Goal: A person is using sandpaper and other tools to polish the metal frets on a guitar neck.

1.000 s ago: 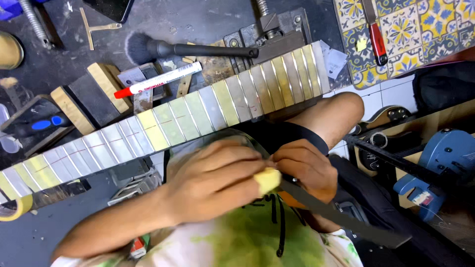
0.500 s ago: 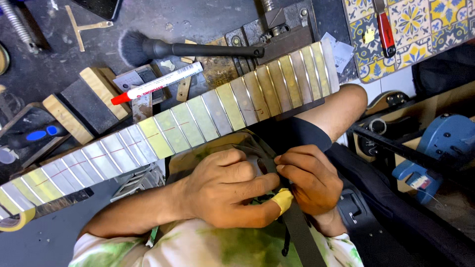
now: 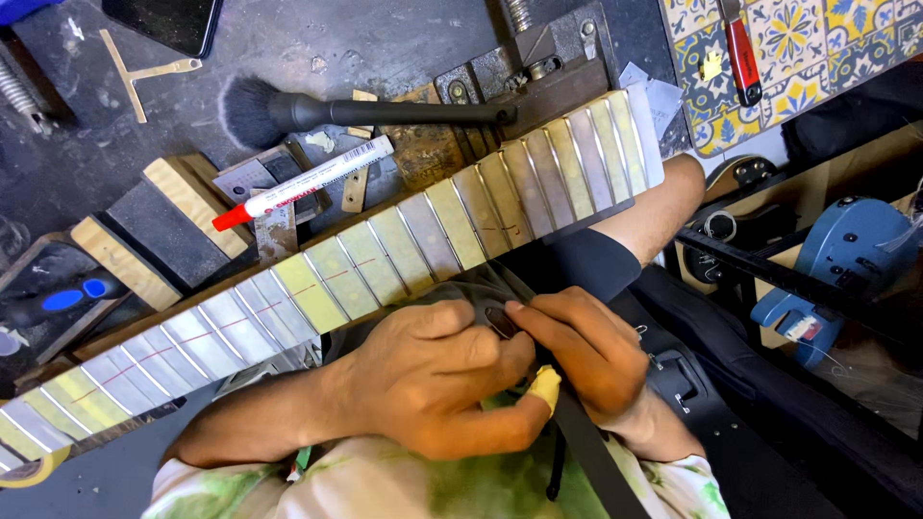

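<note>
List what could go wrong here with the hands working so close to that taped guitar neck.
1. Both hands, left hand and right hand, pinch a small dark piece beside the taped guitar neck; a slip might scuff the frets.
2. The left thumb wears a yellow wrap, which may dull its grip.
3. The red-capped marker lies loose near the neck and could roll.

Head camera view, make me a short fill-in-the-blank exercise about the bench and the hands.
1. The marker above the guitar neck has a ____ cap.
2. The long-handled brush has ____ bristles.
3. Left hand and right hand meet ____ the neck in the picture.
4. The left thumb wears ____ tape.

Missing words: red; black; below; yellow
</note>
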